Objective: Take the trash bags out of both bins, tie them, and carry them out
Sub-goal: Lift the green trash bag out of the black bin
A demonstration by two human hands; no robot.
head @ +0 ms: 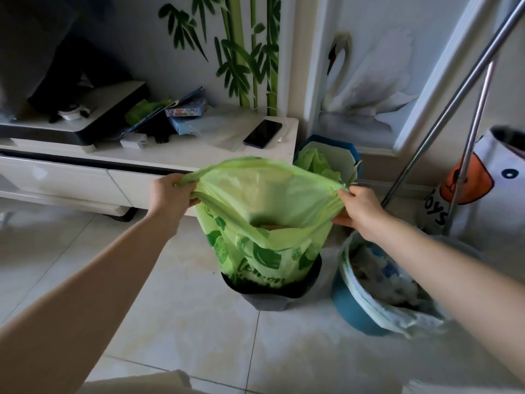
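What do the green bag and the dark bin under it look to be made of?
Green bag: thin, semi-translucent plastic film, by its look; light glows through it and it bunches where the left hand and right hand grip its rim. Dark bin: matte, with a soft, slightly uneven rim; possibly fabric or flexible plastic, I cannot tell which.

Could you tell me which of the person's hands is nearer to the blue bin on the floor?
Right. The right hand grips the green bag just above the blue bin; the left hand holds the bag's far side.
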